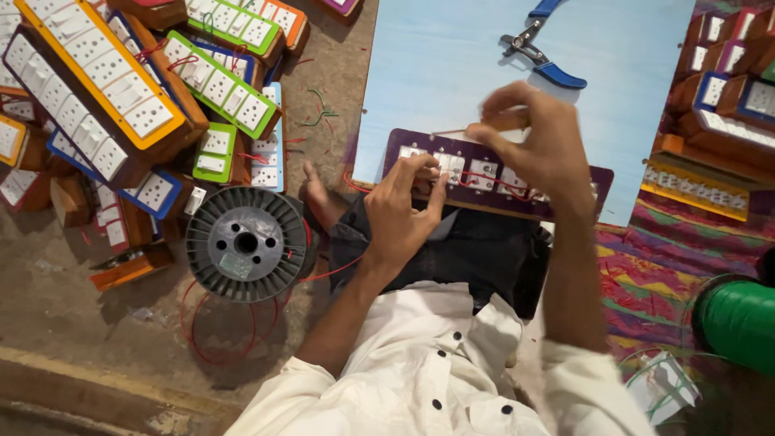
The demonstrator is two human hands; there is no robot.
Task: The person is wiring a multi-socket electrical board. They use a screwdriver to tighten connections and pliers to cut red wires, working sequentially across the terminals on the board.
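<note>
Blue worktop [452, 73] on lap — wiring step: left hand [401, 211] fingers pressing purple switch panel [492, 173]; right hand [537, 137] fingers pinched on thin wire [449, 131], needs threading next.

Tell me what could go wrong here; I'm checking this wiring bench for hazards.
The purple switch panel sits half on the person's lap, so it may tip as the left hand presses it. The thin tool in the right hand could slip toward the left fingers. Loose red wire by the spool might snag the bare foot.

Green wire spool [739, 321] cut off at right edge, blue-handled pliers [539, 50] cropped at top, right hand [533, 141] blurred, hiding part of purple switch panel [484, 173]
</note>
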